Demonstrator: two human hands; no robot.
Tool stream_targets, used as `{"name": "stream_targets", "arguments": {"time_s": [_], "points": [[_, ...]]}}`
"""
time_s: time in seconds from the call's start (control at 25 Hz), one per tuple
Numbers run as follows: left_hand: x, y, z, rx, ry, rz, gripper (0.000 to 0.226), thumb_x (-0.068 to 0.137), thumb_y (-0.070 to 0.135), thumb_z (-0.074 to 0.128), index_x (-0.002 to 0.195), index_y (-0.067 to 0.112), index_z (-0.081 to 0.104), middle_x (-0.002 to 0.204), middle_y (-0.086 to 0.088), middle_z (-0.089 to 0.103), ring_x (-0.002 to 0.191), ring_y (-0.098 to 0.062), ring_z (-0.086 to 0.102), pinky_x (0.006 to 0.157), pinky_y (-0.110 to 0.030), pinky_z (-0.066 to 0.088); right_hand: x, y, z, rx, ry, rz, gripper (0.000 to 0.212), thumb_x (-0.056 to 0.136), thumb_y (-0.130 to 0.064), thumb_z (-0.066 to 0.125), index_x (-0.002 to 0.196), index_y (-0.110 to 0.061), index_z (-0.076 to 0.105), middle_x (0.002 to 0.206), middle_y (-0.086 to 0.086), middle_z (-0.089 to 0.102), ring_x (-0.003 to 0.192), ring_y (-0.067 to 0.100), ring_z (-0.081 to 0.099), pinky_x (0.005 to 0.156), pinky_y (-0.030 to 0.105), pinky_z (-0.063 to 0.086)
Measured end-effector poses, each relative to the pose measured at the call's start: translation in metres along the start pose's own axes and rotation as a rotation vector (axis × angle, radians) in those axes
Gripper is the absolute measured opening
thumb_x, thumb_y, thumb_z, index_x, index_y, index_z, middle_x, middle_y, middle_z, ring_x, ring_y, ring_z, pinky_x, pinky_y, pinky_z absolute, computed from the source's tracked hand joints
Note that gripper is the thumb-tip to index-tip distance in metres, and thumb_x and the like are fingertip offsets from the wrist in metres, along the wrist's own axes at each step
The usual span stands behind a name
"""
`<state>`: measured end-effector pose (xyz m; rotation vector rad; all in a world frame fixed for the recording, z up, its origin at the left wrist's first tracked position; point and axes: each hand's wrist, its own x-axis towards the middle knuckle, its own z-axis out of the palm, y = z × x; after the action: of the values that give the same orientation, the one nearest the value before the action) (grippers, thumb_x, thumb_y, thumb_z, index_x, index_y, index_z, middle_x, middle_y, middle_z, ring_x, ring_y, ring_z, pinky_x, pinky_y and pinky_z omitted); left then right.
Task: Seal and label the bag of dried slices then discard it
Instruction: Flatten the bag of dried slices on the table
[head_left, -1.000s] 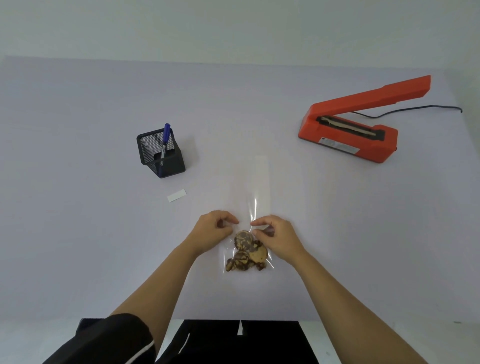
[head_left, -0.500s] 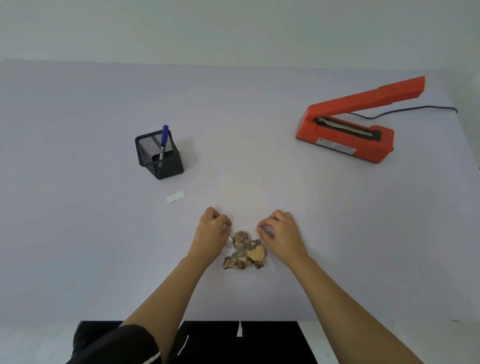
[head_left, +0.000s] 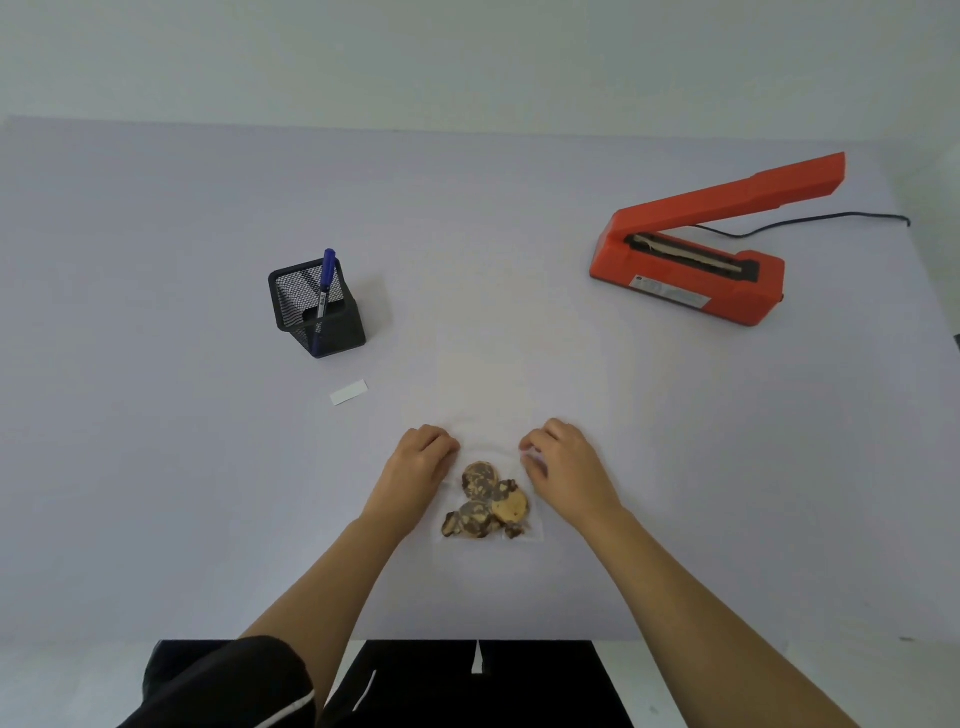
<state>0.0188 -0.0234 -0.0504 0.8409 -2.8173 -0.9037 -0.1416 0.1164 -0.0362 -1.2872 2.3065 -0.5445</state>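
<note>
1. Bag (head_left: 491, 457): clear film, lying flat on the desk (head_left: 156, 364), about midway along the near edge and set a little back from it.
2. Contents: dried slices (head_left: 488, 504), brown and tan, clustered at the bag's near end. The far end of the film looks empty and is hard to make out against the desk.
3. Your left hand (head_left: 418, 467): grip curled, clamped on the bag's left edge, just beside the slices.
4. Your right hand (head_left: 563, 467): grip curled, pinching the film at the bag's right edge, level with the top slice.
5. Mesh pen holder (head_left: 317, 312): black, upright, left of centre and farther back than the bag. It holds one blue pen (head_left: 326, 280), leaning, cap up.
6. White label slip (head_left: 348, 392): flat on the desk, just on the near side of the holder, apart from the bag.
7. Heat sealer (head_left: 691, 260): orange, near the right edge, arm raised, sealing strip exposed. Its cord (head_left: 810, 223) runs off toward the far right corner.
</note>
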Motion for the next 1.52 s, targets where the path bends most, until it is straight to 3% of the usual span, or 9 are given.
{"name": "stream_targets", "arguments": {"time_s": [0.16, 0.28, 0.4, 0.64, 1.04, 1.24, 1.52], "points": [[0.014, 0.009, -0.004, -0.026, -0.044, -0.04, 0.014, 0.088, 0.003, 0.057, 0.094, 0.003, 0.069, 0.094, -0.013, 0.063, 0.085, -0.029, 0.058, 0.073, -0.029, 0.044, 0.005, -0.008, -0.002, 0.069, -0.113, -0.061, 0.029, 0.086, 0.001, 0.049, 0.107, -0.01, 0.065, 0.105, 0.004, 0.062, 0.093, 0.016, 0.055, 0.08, 0.02, 0.041], [0.02, 0.016, -0.005, -0.066, -0.087, -0.11, 0.018, 0.087, 0.002, 0.054, 0.094, 0.003, 0.07, 0.092, -0.013, 0.063, 0.085, -0.028, 0.059, 0.073, -0.027, 0.043, 0.011, -0.016, 0.001, 0.074, -0.124, -0.018, 0.021, 0.088, -0.009, 0.052, 0.102, -0.012, 0.068, 0.096, 0.004, 0.063, 0.08, 0.011, 0.052, 0.072, 0.018, 0.036], [0.023, 0.022, -0.006, -0.076, -0.099, -0.16, 0.017, 0.086, 0.009, 0.056, 0.098, 0.002, 0.067, 0.092, -0.013, 0.062, 0.084, -0.028, 0.059, 0.076, -0.031, 0.047, 0.016, -0.021, 0.003, 0.064, -0.109, 0.039, 0.016, 0.089, -0.017, 0.056, 0.099, -0.011, 0.068, 0.093, 0.005, 0.063, 0.083, 0.018, 0.058, 0.072, 0.023, 0.042], [0.029, 0.03, -0.005, -0.02, -0.164, -0.13, 0.019, 0.088, 0.005, 0.051, 0.097, 0.004, 0.068, 0.094, -0.013, 0.065, 0.086, -0.029, 0.06, 0.077, -0.032, 0.046, 0.021, -0.028, 0.004, 0.047, -0.09, 0.126, 0.015, 0.089, -0.015, 0.058, 0.095, -0.009, 0.071, 0.093, 0.007, 0.072, 0.088, 0.021, 0.063, 0.08, 0.032, 0.052], [0.034, 0.021, -0.011, 0.021, -0.148, -0.196, 0.025, 0.089, 0.002, 0.048, 0.099, 0.005, 0.07, 0.098, -0.012, 0.067, 0.092, -0.028, 0.06, 0.08, -0.028, 0.045, 0.02, -0.023, 0.0, 0.046, -0.112, 0.113, 0.014, 0.088, -0.008, 0.057, 0.096, -0.006, 0.069, 0.096, 0.009, 0.067, 0.09, 0.022, 0.062, 0.077, 0.025, 0.047], [0.043, 0.016, -0.013, 0.038, -0.215, -0.136, 0.031, 0.087, 0.004, 0.052, 0.115, 0.009, 0.063, 0.108, -0.01, 0.061, 0.097, -0.028, 0.055, 0.086, -0.032, 0.046, 0.034, -0.022, -0.004, 0.02, -0.19, 0.081, 0.033, 0.085, -0.006, 0.062, 0.118, -0.008, 0.059, 0.115, 0.008, 0.057, 0.105, 0.023, 0.056, 0.091, 0.029, 0.045], [0.052, 0.016, -0.021, 0.106, -0.316, -0.107, 0.046, 0.086, 0.01, 0.058, 0.13, 0.013, 0.049, 0.128, -0.008, 0.049, 0.112, -0.028, 0.046, 0.097, -0.033, 0.039, 0.04, -0.023, -0.009, -0.012, -0.223, 0.104, 0.057, 0.08, -0.011, 0.069, 0.132, -0.009, 0.046, 0.126, 0.007, 0.048, 0.115, 0.023, 0.049, 0.096, 0.029, 0.04]]}}
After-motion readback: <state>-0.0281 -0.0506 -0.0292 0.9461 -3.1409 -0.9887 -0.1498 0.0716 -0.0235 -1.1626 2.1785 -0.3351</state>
